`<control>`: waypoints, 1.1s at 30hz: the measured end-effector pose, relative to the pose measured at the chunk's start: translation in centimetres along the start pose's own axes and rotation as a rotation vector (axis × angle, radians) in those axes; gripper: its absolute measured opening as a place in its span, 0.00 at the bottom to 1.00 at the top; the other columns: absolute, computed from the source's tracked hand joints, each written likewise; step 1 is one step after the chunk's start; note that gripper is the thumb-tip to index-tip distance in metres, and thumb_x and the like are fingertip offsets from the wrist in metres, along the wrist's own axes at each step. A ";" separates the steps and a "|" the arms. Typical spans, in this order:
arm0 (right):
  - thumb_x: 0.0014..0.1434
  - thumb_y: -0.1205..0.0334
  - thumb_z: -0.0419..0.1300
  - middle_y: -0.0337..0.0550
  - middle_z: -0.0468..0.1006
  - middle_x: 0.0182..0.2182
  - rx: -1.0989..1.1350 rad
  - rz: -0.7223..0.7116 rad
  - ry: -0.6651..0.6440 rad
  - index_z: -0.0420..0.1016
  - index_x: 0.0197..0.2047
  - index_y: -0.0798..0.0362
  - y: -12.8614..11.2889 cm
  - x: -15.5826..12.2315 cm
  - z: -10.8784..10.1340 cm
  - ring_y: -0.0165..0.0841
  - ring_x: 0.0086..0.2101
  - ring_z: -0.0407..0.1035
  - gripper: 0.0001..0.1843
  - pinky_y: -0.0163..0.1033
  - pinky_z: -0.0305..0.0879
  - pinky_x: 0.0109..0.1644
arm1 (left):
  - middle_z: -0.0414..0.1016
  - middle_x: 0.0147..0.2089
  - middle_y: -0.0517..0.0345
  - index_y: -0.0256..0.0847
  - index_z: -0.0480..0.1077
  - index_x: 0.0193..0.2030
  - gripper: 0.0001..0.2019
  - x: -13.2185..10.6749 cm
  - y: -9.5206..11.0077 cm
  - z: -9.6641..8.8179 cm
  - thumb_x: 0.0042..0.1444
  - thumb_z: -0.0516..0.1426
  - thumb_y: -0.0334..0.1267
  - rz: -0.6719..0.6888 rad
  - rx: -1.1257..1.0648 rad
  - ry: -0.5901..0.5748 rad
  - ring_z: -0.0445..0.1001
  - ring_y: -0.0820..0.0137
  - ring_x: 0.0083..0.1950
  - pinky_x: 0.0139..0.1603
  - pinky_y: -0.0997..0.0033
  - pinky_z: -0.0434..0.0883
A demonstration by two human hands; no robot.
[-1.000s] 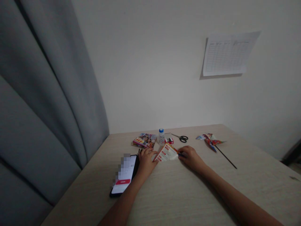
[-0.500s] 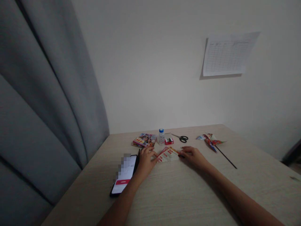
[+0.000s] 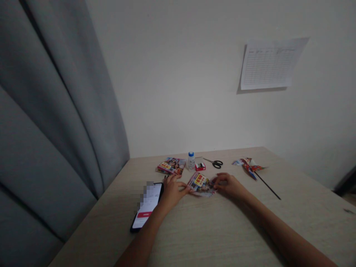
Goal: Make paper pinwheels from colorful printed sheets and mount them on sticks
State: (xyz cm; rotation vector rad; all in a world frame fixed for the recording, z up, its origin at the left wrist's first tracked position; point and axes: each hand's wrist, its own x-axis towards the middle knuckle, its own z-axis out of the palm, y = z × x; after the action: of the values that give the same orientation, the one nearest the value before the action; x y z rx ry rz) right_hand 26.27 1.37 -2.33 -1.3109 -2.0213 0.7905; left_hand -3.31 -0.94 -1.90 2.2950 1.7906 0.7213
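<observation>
Holding a printed sheet (image 3: 200,182) between two hands, a little below and right of the centre of the frame. Gripped at its left edge by the left hand (image 3: 175,187), narrowed to a pinch, and at its right edge by the right hand (image 3: 226,183), likewise pinched narrow. Turned to show colourful print with a yellow patch and large red figures, too small to read further. Impossible to tell how far lifted from the pale surface (image 3: 194,233).

Sharing that surface with a phone (image 3: 146,205) at lower left of centre, lit, with a red bar on its screen, partly covered by the left forearm (image 3: 151,226). Near the left hand, mostly hidden behind it, some small dark sticks (image 3: 166,177). Just beyond, a stack of printed papers (image 3: 171,165), left of a blue-capped bottle (image 3: 191,161), upright near the centre. Beside the bottle, on its right, a small red and white box (image 3: 200,166); farther right, black-handled scissors (image 3: 217,163).

Well apart, right of centre, a colourful pinwheel (image 3: 248,165) lying with its dark stick (image 3: 268,185) slanting down to the right. Fixed to the wall (image 3: 178,81) at upper right, a white paper with a table (image 3: 268,66); filling the left of the frame, a grey curtain (image 3: 69,96).
</observation>
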 end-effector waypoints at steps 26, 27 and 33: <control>0.58 0.69 0.51 0.44 0.66 0.65 -0.282 -0.228 -0.197 0.66 0.64 0.43 -1.8 -0.7 2.0 0.39 0.65 0.57 0.31 0.60 0.40 0.71 | 0.54 0.74 0.59 0.58 0.55 0.70 0.27 -1.7 1.3 0.9 0.64 0.52 0.48 0.285 -0.033 -0.363 0.46 0.61 0.75 0.72 0.36 0.33; 0.59 0.68 0.50 0.43 0.62 0.67 -0.293 -0.211 -0.235 0.62 0.67 0.42 -1.8 -0.7 1.8 0.39 0.67 0.53 0.32 0.62 0.36 0.71 | 0.52 0.74 0.59 0.59 0.53 0.71 0.27 -1.7 1.2 0.8 0.65 0.51 0.49 0.276 -0.018 -0.383 0.44 0.61 0.76 0.71 0.35 0.31; 0.64 0.65 0.47 0.40 0.50 0.71 -0.306 -0.197 -0.339 0.46 0.72 0.38 -1.6 -0.9 1.5 0.38 0.70 0.44 0.35 0.64 0.23 0.70 | 0.50 0.75 0.60 0.61 0.51 0.71 0.27 -1.7 1.3 0.2 0.66 0.49 0.50 0.268 0.005 -0.420 0.41 0.61 0.76 0.69 0.33 0.26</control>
State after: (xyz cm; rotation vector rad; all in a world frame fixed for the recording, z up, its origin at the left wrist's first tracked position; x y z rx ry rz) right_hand 24.57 -0.27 -2.26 -1.1696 -2.5790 0.6646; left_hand -2.37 -2.85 -2.04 2.4831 1.3198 0.2347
